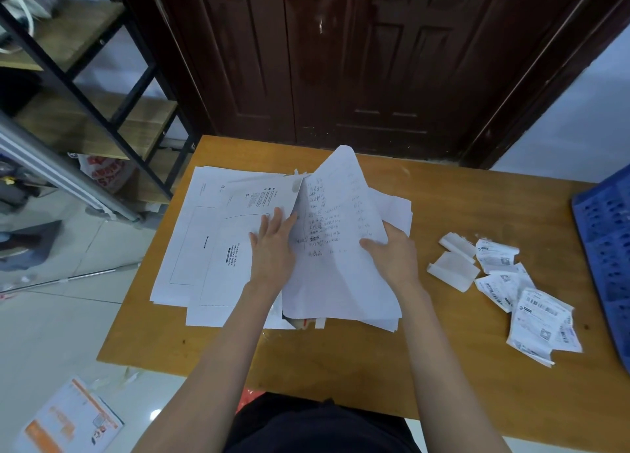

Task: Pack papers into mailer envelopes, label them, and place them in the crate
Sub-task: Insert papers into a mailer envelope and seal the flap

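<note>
Centrally on the wooden table (358, 360), two bare hands work a heap of white sheets. The left hand (272, 244) lies flat with fingers spread on the white mailer envelopes (211, 244), a fanned stack at the centre-left of the frame; at least three overlapping envelopes can be counted, though how many lie beneath cannot be told. The right hand (395, 251) pinches the right edge of one handwritten paper (335, 214), thumb on top, and the sheet's upper end stands curled up off the pile toward the top of the frame. Under it rests a loose pile of papers (344, 295) whose number is hidden by the overlap; their lower edges stick out unevenly near the forearms. At centre right, well apart from the pile, lie about five printed shipping labels (542, 319) with barcodes, crumpled and overlapping so the count is unsure, and just left of them two blank backing strips (451, 266). One blue crate (605, 244) sits at the right edge of the frame, cut off so only its perforated side shows. One orange-and-white mailer (73, 418) lies on the tiled floor at lower left, partly cut off. The writing on the raised sheet is too blurred to read.
</note>
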The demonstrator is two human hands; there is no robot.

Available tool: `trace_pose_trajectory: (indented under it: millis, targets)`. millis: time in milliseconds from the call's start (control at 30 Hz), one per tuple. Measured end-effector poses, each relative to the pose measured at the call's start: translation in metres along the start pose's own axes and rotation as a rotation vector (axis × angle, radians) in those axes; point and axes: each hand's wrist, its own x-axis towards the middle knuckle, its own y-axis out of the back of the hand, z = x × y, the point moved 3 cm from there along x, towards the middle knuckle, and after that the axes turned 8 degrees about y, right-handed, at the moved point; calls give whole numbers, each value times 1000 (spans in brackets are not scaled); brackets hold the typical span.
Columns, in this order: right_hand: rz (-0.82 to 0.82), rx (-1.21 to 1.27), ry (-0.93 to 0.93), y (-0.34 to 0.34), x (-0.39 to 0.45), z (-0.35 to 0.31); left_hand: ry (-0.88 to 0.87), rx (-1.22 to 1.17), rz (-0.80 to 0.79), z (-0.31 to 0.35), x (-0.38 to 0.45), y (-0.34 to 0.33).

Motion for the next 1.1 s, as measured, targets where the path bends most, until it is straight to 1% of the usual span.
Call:
trace_pose_trajectory:
  millis: [100, 267, 467, 533, 667, 833, 967, 1100]
  targets:
    - [-3, 9, 4, 0, 0, -2, 6, 5, -14, 1, 0, 1]
    - [-4, 262, -136, 2, 4, 1, 2, -16, -35, -1, 1, -4]
    - [34, 363, -207, 4, 6, 8, -41, -7, -127, -1, -2, -6]
    - [44, 336, -194, 5, 5, 8, -54, 19, -147, -1, -3, -6]
    - [55, 206, -135, 7, 5, 7, -54, 64, -149, -1, -4, -7]
    - [37, 233, -157, 1, 4, 7, -46, 66, -125, 2, -2, -6]
    - [-6, 135, -160, -3, 4, 8, -22, 71, -92, 6, -3, -4]
    - [-5, 100, -150, -9, 2, 4, -21, 85, -74, 11, -5, -5]
